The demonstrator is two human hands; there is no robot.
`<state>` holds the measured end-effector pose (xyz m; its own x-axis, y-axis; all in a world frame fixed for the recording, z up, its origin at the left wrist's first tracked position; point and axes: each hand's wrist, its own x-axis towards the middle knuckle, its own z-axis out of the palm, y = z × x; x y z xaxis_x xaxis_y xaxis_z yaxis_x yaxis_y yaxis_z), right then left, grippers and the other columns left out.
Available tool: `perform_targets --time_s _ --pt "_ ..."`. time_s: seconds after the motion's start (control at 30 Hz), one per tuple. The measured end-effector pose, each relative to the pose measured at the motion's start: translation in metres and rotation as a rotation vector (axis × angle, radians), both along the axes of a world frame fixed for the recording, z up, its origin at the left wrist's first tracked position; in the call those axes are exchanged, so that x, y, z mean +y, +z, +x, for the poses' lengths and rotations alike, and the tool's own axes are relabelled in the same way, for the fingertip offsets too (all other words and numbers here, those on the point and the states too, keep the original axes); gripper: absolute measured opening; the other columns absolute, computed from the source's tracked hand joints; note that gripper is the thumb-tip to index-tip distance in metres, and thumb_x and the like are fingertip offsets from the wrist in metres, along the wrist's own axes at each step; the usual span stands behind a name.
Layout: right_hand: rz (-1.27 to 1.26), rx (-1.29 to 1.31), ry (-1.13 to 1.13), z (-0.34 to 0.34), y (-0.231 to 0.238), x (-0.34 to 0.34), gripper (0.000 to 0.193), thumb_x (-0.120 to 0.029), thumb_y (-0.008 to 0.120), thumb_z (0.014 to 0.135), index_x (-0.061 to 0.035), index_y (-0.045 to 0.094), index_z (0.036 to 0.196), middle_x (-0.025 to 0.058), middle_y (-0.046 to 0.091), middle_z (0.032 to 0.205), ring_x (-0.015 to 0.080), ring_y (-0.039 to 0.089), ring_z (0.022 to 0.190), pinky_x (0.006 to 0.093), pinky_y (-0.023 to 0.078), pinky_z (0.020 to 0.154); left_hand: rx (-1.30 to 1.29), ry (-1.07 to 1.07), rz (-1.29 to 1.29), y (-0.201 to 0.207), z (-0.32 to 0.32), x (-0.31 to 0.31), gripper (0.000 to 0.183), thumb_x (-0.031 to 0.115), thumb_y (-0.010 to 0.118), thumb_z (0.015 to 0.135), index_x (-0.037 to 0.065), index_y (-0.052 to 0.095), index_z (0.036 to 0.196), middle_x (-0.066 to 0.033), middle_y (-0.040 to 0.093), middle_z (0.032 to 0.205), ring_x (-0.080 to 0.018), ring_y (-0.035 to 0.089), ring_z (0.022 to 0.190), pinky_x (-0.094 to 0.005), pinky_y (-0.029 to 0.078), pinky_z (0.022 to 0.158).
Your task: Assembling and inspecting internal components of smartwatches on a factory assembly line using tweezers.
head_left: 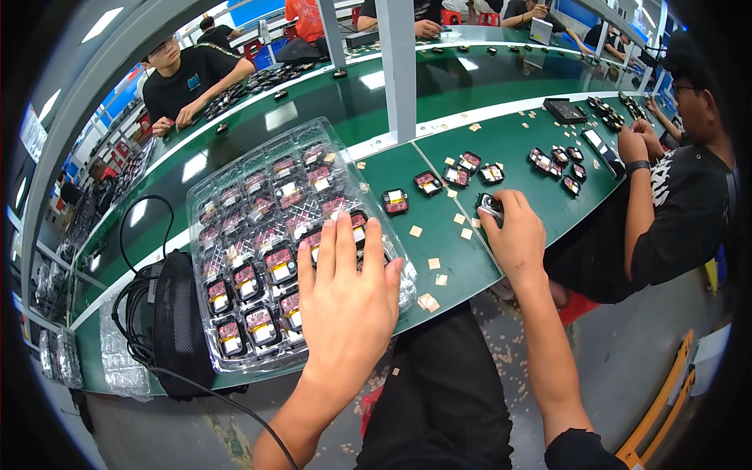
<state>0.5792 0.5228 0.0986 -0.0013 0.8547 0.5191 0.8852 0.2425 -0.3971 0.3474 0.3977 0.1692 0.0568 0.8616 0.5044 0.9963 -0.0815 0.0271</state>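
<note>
My left hand (pixel 345 290) lies with its fingers stretched out over a clear plastic blister tray (pixel 313 135). Several small black square device housings, such as one (pixel 280 263) near the fingers, sit in the tray's pockets with red boards and white-and-yellow parts showing. The hand hides some of the pockets. My right hand (pixel 513 235) is closed on another small black device housing (pixel 490 205), pinched between thumb and fingers at the green bench (pixel 470 270). A silvery part shows on that housing, and the fingers cover some of it.
Loose housings (pixel 395 201) and small tan paper squares (pixel 434 264) lie about the bench. A black pouch (pixel 180 321) with cables stands left of the tray. A grey post (pixel 400 70) rises behind. One co-worker (pixel 681 180) sits at the right, another (pixel 192 86) across the line.
</note>
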Motion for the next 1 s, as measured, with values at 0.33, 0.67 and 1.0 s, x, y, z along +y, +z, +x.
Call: perform_targets --time_s 0.33,0.67,1.0 --pt "0.060 -0.090 0.145 0.000 -0.001 -0.019 0.025 -0.028 0.076 0.093 -0.0070 0.071 0.106 0.0095 0.073 0.098 0.0370 0.072 0.081 0.0464 0.056 0.069 -0.027 -0.032 -0.055 0.000 -0.007 -0.007 0.045 0.031 0.054 0.107 0.003 0.062 0.141 -0.0265 0.053 0.151 -0.0420 0.048 0.144 -0.0605 0.030 0.121" --pt "-0.544 0.944 0.477 -0.005 0.026 -0.073 0.036 -0.028 0.062 0.109 -0.0004 0.070 0.087 -0.0062 0.058 0.069 0.0029 0.047 0.061 0.0252 0.036 0.056 -0.057 -0.050 -0.047 0.001 -0.009 -0.005 0.045 0.029 0.058 0.105 0.003 0.061 0.141 -0.0269 0.054 0.150 -0.0419 0.047 0.144 -0.0641 0.028 0.120" --pt "-0.956 1.258 0.687 -0.038 0.041 -0.130 0.045 -0.033 0.047 0.115 0.0062 0.067 0.122 0.0177 0.077 0.092 0.0008 0.032 0.046 0.0222 0.024 0.043 -0.015 -0.019 -0.077 0.005 -0.006 -0.007 0.046 0.029 0.059 0.105 0.002 0.060 0.142 -0.0264 0.051 0.153 -0.0455 0.039 0.149 -0.0684 0.021 0.121"
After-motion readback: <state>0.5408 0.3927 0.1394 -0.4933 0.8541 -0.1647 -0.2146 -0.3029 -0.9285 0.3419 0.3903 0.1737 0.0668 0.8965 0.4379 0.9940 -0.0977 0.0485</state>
